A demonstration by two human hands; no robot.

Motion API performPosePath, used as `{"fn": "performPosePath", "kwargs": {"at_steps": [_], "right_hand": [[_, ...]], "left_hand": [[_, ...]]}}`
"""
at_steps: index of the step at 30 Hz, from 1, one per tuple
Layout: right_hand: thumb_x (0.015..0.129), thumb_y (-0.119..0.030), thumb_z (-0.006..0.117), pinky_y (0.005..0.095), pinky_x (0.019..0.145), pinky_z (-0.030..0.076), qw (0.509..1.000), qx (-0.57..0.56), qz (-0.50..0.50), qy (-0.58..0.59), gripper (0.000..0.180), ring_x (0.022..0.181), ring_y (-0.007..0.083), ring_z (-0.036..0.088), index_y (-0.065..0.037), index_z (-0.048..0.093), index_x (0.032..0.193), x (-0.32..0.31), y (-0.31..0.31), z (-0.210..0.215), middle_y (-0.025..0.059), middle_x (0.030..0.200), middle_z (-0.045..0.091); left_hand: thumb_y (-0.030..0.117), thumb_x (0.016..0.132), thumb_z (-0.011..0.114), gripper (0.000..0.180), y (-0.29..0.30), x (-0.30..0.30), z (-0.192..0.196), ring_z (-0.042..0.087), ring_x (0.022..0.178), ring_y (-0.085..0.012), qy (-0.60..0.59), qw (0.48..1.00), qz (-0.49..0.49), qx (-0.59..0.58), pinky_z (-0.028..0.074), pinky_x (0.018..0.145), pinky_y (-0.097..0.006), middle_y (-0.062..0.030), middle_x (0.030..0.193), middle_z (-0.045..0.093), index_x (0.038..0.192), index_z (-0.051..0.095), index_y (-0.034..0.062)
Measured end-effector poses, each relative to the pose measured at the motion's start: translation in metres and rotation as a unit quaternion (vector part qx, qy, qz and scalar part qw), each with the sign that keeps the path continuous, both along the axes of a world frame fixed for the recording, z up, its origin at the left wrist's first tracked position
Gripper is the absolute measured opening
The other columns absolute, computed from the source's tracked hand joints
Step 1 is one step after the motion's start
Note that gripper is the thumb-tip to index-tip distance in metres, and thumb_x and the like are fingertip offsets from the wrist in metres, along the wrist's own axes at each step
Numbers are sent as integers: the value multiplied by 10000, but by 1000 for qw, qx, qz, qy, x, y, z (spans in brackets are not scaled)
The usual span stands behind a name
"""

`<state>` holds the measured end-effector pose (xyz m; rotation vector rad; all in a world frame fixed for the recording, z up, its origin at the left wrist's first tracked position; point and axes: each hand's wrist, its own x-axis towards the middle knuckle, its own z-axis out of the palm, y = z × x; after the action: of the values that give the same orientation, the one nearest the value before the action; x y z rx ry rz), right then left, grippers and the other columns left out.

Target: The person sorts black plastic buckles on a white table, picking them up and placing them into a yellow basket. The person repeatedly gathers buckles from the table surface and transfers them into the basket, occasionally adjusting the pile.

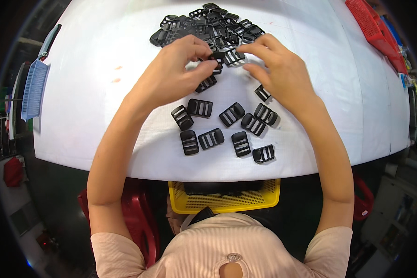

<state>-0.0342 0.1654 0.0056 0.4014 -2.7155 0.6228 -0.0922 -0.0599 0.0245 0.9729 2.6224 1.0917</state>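
Note:
Several black plastic ladder-lock buckles lie on the white table. My left hand (183,69) has its thumb and fingers closed on one black buckle (218,69), which the fingertips partly cover. Just below that hand lies another buckle (206,84). My right hand (278,65) has thumb and index finger apart, their tips at the right end of a slotted buckle (233,58) beside the pile. Under its palm side a further buckle (262,93) shows in part. Nearer to me, loose buckles (211,138) are spread singly and in small groups.
A heap of black buckles (208,28) covers the far middle of the white table (88,111). Red baskets (377,34) stand at the far right edge, a blue basket (34,90) at the left. Below the near edge sits a yellow basket (224,204); a red chair (141,222) is beside it.

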Motion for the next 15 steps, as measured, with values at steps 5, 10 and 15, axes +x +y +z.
{"fn": "performPosePath", "kwargs": {"at_steps": [5,10,15], "right_hand": [[839,-167,692,353,664,518,998,48,34,19,154,720,216,646,-55,695,944,-2,4,-3,49,886,651],[874,-160,650,320,671,506,927,-203,-3,-314,181,656,180,631,14,694,898,16,17,19,130,729,673],[835,-123,692,353,698,504,998,-14,-21,-51,183,786,219,638,-119,714,1017,-15,26,4,41,894,653]], "left_hand": [[185,865,653,259,6,16,-3,595,908,-231,9,998,-54,-37,479,776,-326,-82,1061,623,973,665,-50],[174,850,679,233,7,16,-8,589,972,-271,82,995,-9,-61,487,837,-355,-95,1033,614,1003,657,-1],[121,841,688,176,0,20,-2,593,935,-258,145,988,36,-43,482,828,-357,-80,1016,635,997,670,41]]}}
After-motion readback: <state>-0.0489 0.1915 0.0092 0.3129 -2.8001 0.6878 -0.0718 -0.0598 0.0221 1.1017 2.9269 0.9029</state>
